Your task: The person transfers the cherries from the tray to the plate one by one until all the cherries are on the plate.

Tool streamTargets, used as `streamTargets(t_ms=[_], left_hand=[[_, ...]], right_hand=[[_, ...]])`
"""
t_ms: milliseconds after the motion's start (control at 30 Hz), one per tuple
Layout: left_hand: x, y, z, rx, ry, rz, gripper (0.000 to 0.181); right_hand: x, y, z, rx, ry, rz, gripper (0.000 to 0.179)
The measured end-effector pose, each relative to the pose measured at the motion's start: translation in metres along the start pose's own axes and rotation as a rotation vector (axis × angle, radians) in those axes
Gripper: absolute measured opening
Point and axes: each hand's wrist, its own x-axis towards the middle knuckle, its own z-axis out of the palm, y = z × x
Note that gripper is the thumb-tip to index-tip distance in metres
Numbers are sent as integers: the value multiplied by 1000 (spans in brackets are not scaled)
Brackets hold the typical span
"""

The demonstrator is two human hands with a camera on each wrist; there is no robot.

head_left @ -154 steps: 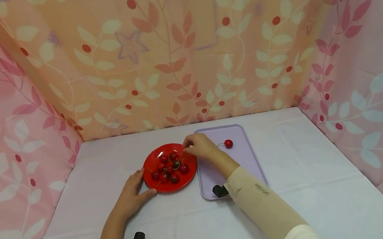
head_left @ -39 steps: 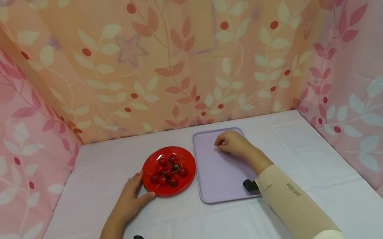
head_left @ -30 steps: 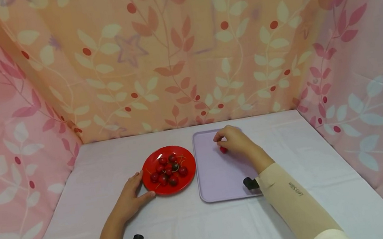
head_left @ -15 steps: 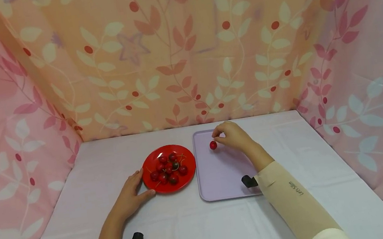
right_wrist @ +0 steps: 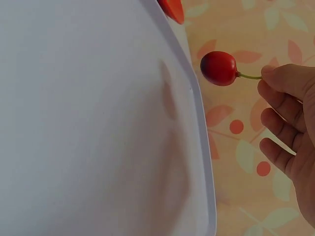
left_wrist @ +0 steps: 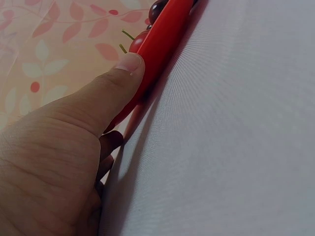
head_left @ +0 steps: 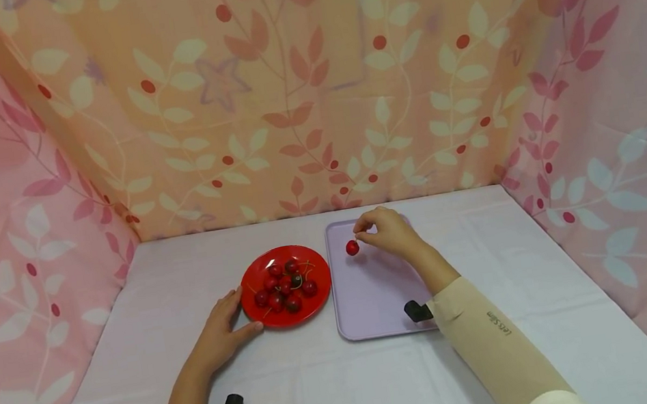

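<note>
In the head view, my right hand (head_left: 387,231) pinches a red cherry (head_left: 352,247) by its stem, with the fruit hanging over the lilac tray (head_left: 376,312). The right wrist view shows the green stem (right_wrist: 250,76) between thumb and forefinger, the other fingers loosely bent. On the left stands a red plate (head_left: 316,308) with several dark red cherries (head_left: 285,284), some with stems. My left hand (head_left: 224,333) rests at the plate's left rim, fingers and thumb spread apart. In the left wrist view its thumb (left_wrist: 110,91) lies against the rim.
Plate and tray stand side by side on a white-covered table (head_left: 300,391). A leaf-patterned orange cloth (head_left: 284,97) hangs behind it, with pink patterned cloths (head_left: 12,239) at the sides. Black wrist cameras (head_left: 418,311) stick out from both sleeves.
The cherry that lay on the tray is now lifted by its stem. My right hand went from the plate to the tray, then slightly left with the cherry. My left hand stays at the plate.
</note>
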Motion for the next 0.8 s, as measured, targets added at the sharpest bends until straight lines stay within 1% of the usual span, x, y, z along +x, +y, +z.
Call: streamTargets(t_ms=[300, 600, 800], left_hand=[[1, 1, 0, -3, -1, 1, 100], [-1, 0, 0, -13, -9, -20, 101], [0, 0, 0, -13, -6, -5, 100]], right_hand=[[1, -3, 4, 41, 28, 11, 6], [3, -18, 7, 93, 30, 20, 8], [8, -26, 11, 116, 42, 1, 6]])
